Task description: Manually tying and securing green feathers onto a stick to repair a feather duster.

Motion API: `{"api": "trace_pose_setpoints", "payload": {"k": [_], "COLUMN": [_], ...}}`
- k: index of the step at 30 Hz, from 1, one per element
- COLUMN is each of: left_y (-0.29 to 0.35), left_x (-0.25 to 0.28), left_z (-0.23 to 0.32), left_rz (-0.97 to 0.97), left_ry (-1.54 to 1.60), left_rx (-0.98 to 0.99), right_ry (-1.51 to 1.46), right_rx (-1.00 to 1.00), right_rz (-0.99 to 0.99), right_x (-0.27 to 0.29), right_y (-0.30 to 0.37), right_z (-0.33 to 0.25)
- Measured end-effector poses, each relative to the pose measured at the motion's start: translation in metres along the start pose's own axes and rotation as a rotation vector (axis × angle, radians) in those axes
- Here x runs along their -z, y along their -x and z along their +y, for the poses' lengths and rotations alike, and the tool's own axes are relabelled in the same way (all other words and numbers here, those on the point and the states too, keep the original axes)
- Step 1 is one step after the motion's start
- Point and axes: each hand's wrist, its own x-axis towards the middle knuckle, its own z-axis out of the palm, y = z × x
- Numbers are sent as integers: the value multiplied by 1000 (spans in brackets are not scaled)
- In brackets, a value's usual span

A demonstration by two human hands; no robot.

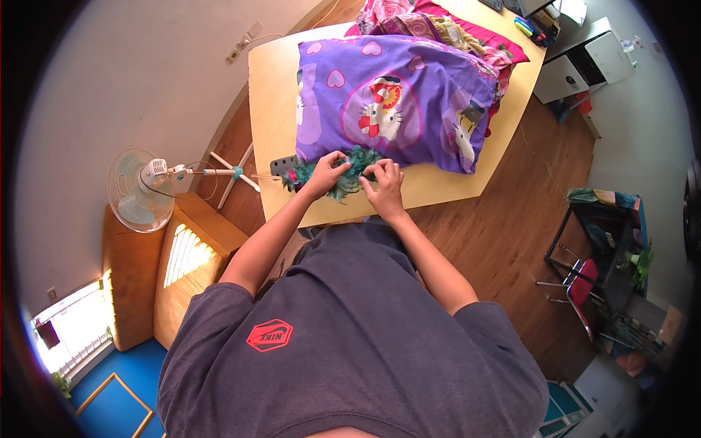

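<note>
The feathers (350, 179) lay on the table (431, 191), beside the purple pillow's (431, 87) near edge. The left hand (327, 174) pinched them — the right hand (384, 181) curled at their right side, its grip impossible to tell.

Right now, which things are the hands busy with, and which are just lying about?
Busy with:
- green feathers, with the left hand and right hand at them
- table, underneath

Just about, it seems:
- purple pillow, close behind the feathers
- pens, at the table's far end
- fan
- red chair
</note>
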Motion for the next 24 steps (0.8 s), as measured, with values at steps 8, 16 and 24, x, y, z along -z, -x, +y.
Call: {"api": "trace_pose_setpoints", "payload": {"k": [8,16,24], "left_y": [21,38,49], "left_x": [13,22,27], "left_z": [14,15,28], "left_rz": [43,102,107], "left_ry": [119,89,145], "left_rx": [-97,-144,-174], "right_ry": [84,146,112], "right_rx": [105,41,28], "right_rz": [-66,-110,-90], "right_x": [-12,-23,-26], "right_y": [-2,-7,-12], "right_z": [-26,-40,-49]}}
